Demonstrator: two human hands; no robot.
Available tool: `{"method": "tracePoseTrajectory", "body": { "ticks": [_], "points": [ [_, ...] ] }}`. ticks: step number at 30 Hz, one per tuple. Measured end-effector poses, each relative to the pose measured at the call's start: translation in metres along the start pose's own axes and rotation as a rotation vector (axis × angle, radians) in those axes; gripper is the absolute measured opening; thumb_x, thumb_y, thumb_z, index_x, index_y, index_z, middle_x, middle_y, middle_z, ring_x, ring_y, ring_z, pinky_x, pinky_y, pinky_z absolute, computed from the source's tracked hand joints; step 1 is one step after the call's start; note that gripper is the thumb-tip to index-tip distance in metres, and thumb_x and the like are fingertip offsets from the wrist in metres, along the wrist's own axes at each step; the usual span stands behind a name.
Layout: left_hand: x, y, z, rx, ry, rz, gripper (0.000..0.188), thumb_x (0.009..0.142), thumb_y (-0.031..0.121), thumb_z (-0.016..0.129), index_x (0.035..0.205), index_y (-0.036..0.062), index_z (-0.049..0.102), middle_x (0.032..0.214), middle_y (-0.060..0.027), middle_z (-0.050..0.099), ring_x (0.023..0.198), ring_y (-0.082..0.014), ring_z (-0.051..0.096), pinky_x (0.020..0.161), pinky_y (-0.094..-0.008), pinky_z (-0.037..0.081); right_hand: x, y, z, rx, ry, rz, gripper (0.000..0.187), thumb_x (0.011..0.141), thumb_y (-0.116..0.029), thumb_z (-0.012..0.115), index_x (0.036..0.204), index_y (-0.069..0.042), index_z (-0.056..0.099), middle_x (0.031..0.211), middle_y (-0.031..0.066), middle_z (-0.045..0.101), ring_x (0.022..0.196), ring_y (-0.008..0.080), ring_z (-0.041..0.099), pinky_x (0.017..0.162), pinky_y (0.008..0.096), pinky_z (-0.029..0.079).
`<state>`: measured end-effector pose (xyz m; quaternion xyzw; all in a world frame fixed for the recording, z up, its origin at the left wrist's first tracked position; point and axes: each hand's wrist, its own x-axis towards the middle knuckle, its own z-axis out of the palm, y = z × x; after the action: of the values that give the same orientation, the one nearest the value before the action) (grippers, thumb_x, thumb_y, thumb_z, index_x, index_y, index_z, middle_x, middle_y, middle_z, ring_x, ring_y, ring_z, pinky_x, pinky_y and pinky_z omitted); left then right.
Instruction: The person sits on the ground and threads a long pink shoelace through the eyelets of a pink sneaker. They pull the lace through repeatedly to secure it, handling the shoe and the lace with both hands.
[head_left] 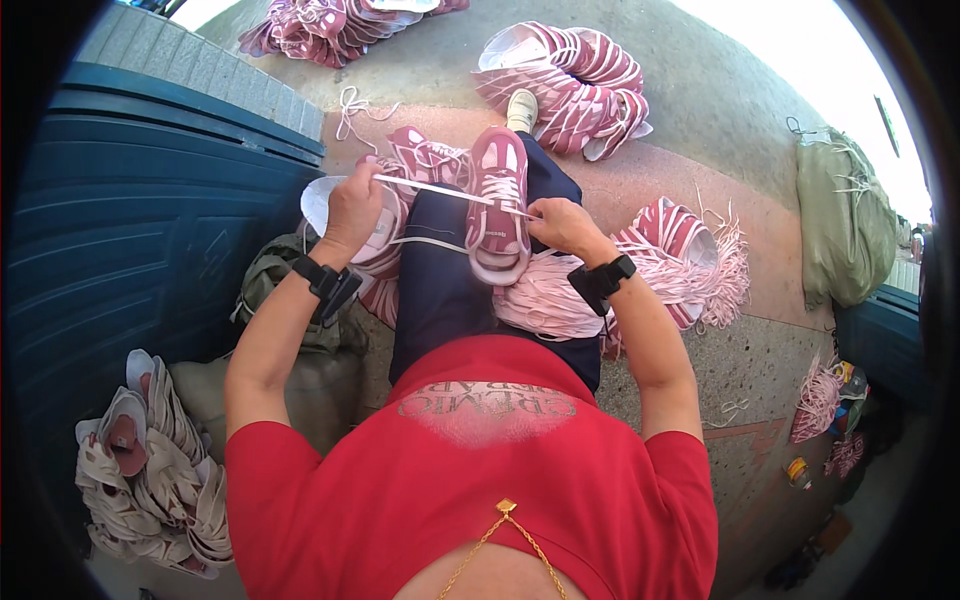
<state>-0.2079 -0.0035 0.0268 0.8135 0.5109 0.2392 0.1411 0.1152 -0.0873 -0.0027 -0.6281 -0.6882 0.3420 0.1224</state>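
Observation:
A pink-and-white sneaker (498, 160) rests on my dark-trousered lap, toe pointing away from me. White lacing crosses its front. To the shoe's left, my left hand (352, 210) is closed on a white shoelace (430, 187), which runs taut to the eyelets. My right hand (565, 225) pinches at the shoe's right side, where a short stretch of lace shows at the fingertips. Another loop of lace hangs across my left thigh. Below the right hand lies a thick bundle of pale pink laces (545, 305).
Stacked pink shoe uppers (590, 85) lie ahead on the floor, with more at top left (320, 30). Beige uppers (150, 480) are heaped at lower left. A blue metal door (150, 210) stands at left, a green sack (845, 220) at right.

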Motion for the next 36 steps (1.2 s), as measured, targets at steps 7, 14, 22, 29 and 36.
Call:
{"method": "tracePoseTrajectory", "body": {
  "ticks": [7, 14, 22, 29, 36],
  "points": [
    [0.038, 0.089, -0.068, -1.004, -0.1, -0.711, 0.016, 0.091, 0.012, 0.043, 0.104, 0.0024, 0.046, 0.079, -0.0115, 0.061, 0.062, -0.0213, 0.062, 0.06, -0.0318, 0.054, -0.016, -0.045, -0.054, 0.281, 0.39, 0.132, 0.024, 0.088, -0.015, 0.049, 0.107, -0.004, 0.06, 0.065, 0.0104, 0.058, 0.053, 0.0227, 0.058, 0.056, 0.0351, 0.051],
    [0.045, 0.104, -0.085, -1.325, -0.139, -0.855, 0.017, 0.094, 0.013, 0.038, 0.105, -0.0002, 0.039, 0.091, -0.0169, 0.057, 0.076, -0.028, 0.063, 0.064, -0.0448, 0.057, -0.032, -0.097, -0.127, 1.315, 0.625, 0.061, 0.021, 0.093, -0.012, 0.046, 0.108, -0.001, 0.054, 0.068, 0.0029, 0.051, 0.052, 0.0109, 0.051, 0.048, 0.0261, 0.05],
    [-0.049, -0.021, 0.046, -0.599, -0.115, -0.887, 0.024, 0.09, 0.015, 0.049, 0.108, 0.0003, 0.046, 0.103, -0.0173, 0.057, 0.089, -0.0358, 0.058, 0.077, -0.0483, 0.049, -0.019, 0.077, -0.013, 1.828, 0.431, 0.797, 0.011, 0.095, -0.014, 0.045, 0.092, -0.005, 0.05, 0.074, 0.0054, 0.053, 0.061, 0.0185, 0.053, 0.06, 0.0337, 0.051],
    [-0.035, 0.005, 0.08, -0.173, -0.249, -0.273, 0.036, 0.08, 0.028, 0.066, 0.098, -0.0018, 0.059, 0.099, -0.0205, 0.062, 0.098, -0.0359, 0.054, 0.088, -0.0411, 0.041, -0.033, 0.114, 0.047, 0.423, 0.416, 0.685, 0.025, 0.085, -0.015, 0.056, 0.103, 0.002, 0.05, 0.085, 0.0172, 0.058, 0.076, 0.0341, 0.059, 0.073, 0.0443, 0.05],
    [-0.017, -0.007, 0.082, -0.418, -0.386, -0.487, 0.017, 0.079, 0.016, 0.069, 0.079, 0.0011, 0.061, 0.07, -0.0027, 0.058, 0.066, -0.0104, 0.052, 0.06, -0.0256, 0.043, -0.038, 0.062, 0.045, -0.135, 0.588, 0.388, 0.025, 0.081, -0.015, 0.059, 0.103, -0.004, 0.055, 0.104, 0.0188, 0.055, 0.098, 0.037, 0.052, 0.084, 0.0459, 0.042]
  ]
}}
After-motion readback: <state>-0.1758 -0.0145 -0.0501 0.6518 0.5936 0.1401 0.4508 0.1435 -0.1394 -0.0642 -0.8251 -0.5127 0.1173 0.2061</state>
